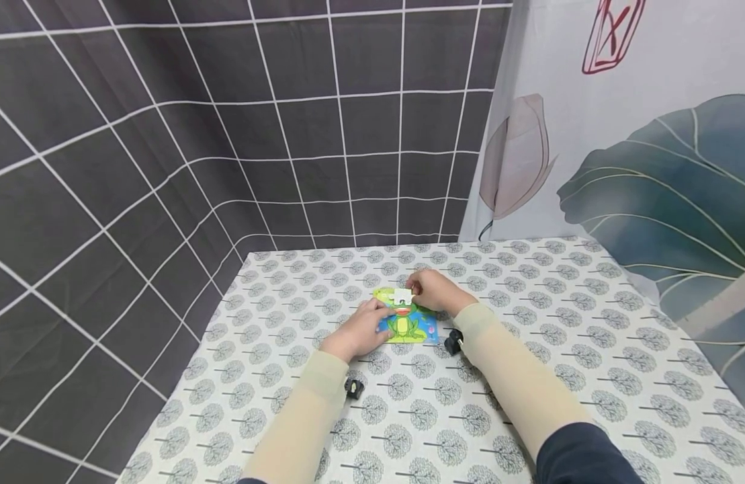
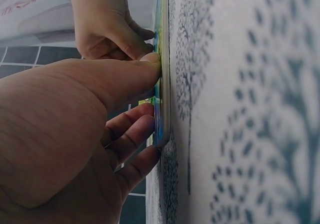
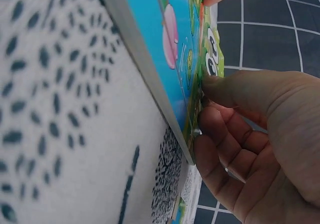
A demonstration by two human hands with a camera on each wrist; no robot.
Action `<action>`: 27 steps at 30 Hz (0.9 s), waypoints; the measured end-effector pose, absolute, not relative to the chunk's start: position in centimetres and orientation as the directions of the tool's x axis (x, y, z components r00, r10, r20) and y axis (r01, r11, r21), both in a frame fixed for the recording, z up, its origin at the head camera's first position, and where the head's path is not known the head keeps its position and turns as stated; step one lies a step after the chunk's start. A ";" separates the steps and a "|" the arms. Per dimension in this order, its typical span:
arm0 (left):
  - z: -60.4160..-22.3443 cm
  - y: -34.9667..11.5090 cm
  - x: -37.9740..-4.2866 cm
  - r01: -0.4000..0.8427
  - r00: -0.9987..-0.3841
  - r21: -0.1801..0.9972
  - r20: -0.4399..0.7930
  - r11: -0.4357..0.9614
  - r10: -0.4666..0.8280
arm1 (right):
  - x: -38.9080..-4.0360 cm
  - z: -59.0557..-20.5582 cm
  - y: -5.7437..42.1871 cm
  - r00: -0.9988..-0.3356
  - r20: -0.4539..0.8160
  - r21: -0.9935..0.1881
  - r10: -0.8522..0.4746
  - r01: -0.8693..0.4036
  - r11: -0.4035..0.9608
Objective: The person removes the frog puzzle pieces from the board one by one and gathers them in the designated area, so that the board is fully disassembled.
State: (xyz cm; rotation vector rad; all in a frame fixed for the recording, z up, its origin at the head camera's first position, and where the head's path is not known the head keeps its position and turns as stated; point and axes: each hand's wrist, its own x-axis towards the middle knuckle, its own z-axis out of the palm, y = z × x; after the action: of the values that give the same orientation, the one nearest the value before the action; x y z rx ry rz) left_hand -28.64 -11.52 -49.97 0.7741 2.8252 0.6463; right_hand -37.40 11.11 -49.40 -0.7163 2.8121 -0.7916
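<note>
A flat frog jigsaw puzzle [image 1: 417, 329], blue and green, lies on the table beneath both hands. My left hand [image 1: 361, 331] rests on its left side, thumb and fingertips touching the picture; in the left wrist view the thumb [image 2: 127, 76] presses near the board's edge. At the upper right, my right hand [image 1: 437, 292] pinches a puzzle piece [image 1: 402, 296] over the top part of the board. The right wrist view shows frog eyes on this piece [image 3: 212, 51], which stands out from the board's surface at the thumb tip.
A white cloth with grey tree prints [image 1: 324, 282] covers the table. Behind it hang a dark grid curtain [image 1: 287, 134] and a pale leaf-print curtain [image 1: 650, 188]. Small black devices [image 1: 453, 341] sit at both wrists. A green-blue edge [image 3: 177, 211] shows beyond the board.
</note>
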 end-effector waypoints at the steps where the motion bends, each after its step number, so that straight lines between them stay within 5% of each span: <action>1: -50.0 -11.5 -28.6 0.453 -0.858 0.438 -0.023 0.776 0.514 | -37.4 -49.4 11.1 -0.880 0.002 -0.525 -0.475 -0.405 0.748; 27: -50.6 -11.5 -28.5 0.420 -0.875 0.425 -0.045 0.802 0.482 | -36.2 -49.7 14.5 -0.924 0.071 -0.583 -0.375 -0.343 0.737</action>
State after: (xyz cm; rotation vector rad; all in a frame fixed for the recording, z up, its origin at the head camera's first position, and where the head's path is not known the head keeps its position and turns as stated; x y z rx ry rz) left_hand -28.51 -11.53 -50.57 0.7144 2.8375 0.6157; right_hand -36.18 14.46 -49.70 -0.5953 2.8794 -0.9506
